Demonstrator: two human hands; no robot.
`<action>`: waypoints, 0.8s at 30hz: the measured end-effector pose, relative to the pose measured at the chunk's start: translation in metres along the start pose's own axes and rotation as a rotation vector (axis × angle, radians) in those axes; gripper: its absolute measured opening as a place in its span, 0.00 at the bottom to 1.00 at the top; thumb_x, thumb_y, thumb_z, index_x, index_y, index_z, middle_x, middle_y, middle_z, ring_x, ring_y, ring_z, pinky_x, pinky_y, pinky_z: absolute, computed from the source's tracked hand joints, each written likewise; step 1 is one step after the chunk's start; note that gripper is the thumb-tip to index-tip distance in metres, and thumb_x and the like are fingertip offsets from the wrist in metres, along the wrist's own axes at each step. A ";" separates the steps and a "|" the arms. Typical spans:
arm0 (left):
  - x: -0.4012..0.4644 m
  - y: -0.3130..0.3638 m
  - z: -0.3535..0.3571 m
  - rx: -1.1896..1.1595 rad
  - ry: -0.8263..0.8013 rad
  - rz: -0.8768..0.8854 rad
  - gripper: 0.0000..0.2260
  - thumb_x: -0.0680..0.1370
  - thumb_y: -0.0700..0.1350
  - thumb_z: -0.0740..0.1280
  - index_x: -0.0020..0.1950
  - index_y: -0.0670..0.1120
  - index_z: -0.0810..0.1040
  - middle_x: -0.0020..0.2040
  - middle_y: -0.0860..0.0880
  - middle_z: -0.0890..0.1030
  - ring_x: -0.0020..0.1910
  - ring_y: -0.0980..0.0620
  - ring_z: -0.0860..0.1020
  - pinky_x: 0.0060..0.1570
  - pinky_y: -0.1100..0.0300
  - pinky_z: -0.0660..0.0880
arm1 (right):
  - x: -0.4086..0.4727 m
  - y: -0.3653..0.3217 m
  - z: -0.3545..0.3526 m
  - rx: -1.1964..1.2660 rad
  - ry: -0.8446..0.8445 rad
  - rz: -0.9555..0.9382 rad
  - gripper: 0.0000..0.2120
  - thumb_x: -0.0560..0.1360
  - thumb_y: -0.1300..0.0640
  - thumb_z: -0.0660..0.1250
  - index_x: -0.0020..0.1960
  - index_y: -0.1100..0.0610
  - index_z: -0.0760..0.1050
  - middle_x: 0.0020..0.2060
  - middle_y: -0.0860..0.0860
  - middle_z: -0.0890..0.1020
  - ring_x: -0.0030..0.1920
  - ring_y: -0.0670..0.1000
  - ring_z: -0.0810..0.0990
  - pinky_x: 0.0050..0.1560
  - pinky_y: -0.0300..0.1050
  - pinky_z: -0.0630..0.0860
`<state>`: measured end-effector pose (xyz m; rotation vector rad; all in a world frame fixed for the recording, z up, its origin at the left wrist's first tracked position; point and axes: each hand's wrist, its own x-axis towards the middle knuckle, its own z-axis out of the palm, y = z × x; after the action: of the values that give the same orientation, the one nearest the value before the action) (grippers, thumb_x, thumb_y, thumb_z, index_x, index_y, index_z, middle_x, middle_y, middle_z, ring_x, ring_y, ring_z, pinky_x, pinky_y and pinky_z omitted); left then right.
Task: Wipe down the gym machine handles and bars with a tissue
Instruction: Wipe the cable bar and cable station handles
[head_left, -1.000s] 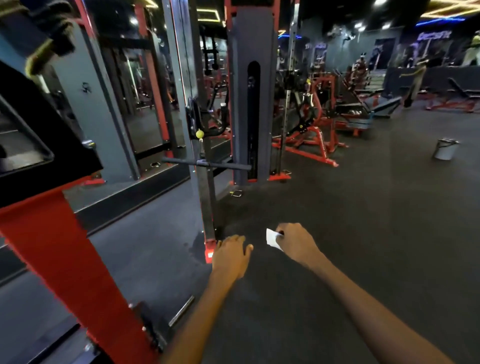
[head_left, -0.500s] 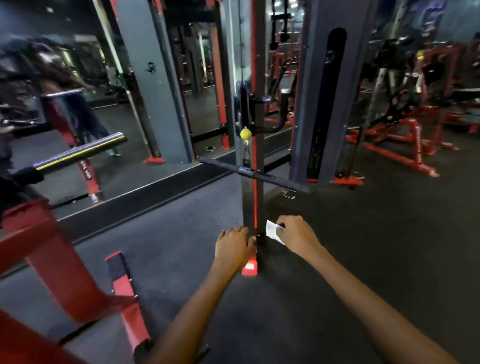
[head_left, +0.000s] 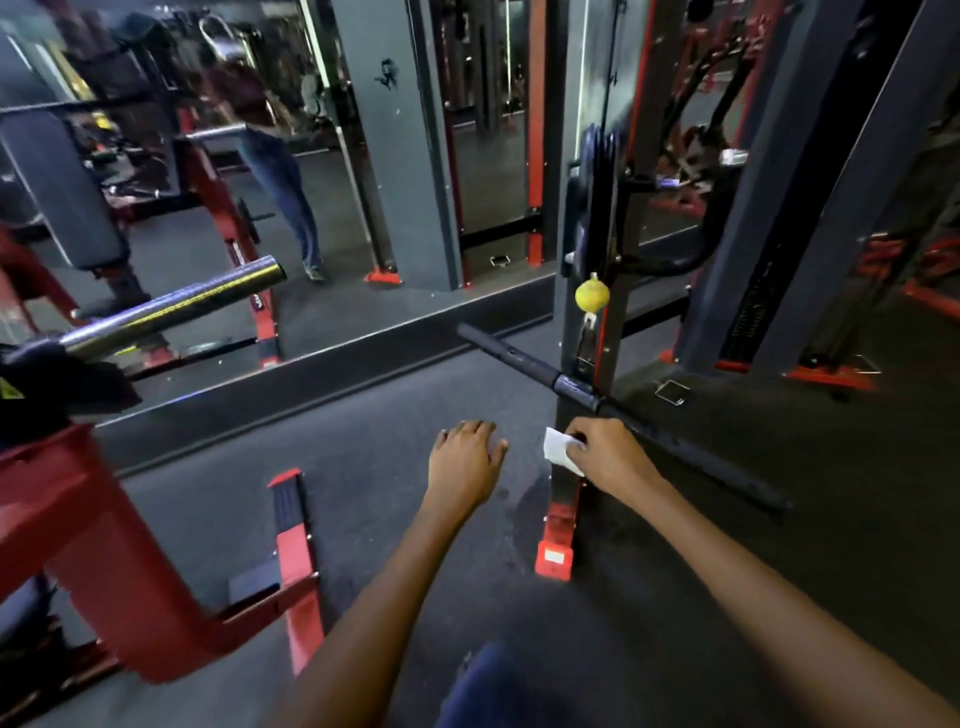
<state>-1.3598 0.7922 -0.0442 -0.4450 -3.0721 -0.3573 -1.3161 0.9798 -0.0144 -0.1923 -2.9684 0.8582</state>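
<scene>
right hand: the right hand (head_left: 610, 457) pinches a small white tissue (head_left: 560, 450) between thumb and curled fingers, held just short of the black straight bar (head_left: 524, 364); contact with the bar cannot be told.
left hand: the left hand (head_left: 466, 460) reaches forward beside it, palm down, fingers relaxed and a little spread, holding nothing, over the dark rubber floor (head_left: 395, 457).
bar: the black bar hangs low on the cable machine's upright (head_left: 569, 218) and runs on a slant from upper left to lower right, passing behind the right hand.
cable: a yellow ball stopper (head_left: 591, 295) sits on the cable directly above the bar's centre.
left of frame: a chrome barbell sleeve (head_left: 176, 306) juts out above a red machine frame (head_left: 98, 561).
behind: a wall mirror (head_left: 218, 171) reflects blurred gym equipment.
bottom edge: a patch of blue cloth (head_left: 483, 686) shows between the two forearms.
</scene>
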 end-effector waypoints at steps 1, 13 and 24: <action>0.016 -0.008 0.002 0.001 0.013 0.000 0.21 0.83 0.55 0.54 0.72 0.47 0.69 0.71 0.48 0.72 0.70 0.49 0.68 0.71 0.53 0.59 | 0.013 -0.001 0.005 0.011 0.009 0.001 0.09 0.74 0.60 0.62 0.50 0.61 0.78 0.47 0.61 0.82 0.48 0.60 0.80 0.43 0.48 0.75; 0.248 -0.119 0.009 -0.140 0.063 0.261 0.23 0.83 0.51 0.56 0.77 0.46 0.60 0.78 0.47 0.59 0.77 0.48 0.57 0.75 0.50 0.52 | 0.180 -0.050 0.055 0.256 0.378 0.033 0.09 0.78 0.65 0.59 0.56 0.61 0.74 0.45 0.53 0.79 0.46 0.52 0.76 0.44 0.41 0.66; 0.334 -0.159 0.043 -0.405 -0.275 0.545 0.21 0.85 0.52 0.51 0.76 0.48 0.63 0.72 0.47 0.71 0.70 0.48 0.69 0.74 0.45 0.56 | 0.288 -0.086 0.099 0.195 0.405 0.260 0.14 0.76 0.69 0.58 0.58 0.61 0.77 0.53 0.56 0.74 0.54 0.54 0.75 0.52 0.33 0.65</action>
<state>-1.7241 0.7466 -0.1050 -1.4059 -2.9291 -0.9559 -1.6181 0.8934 -0.0489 -0.6674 -2.5008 0.9883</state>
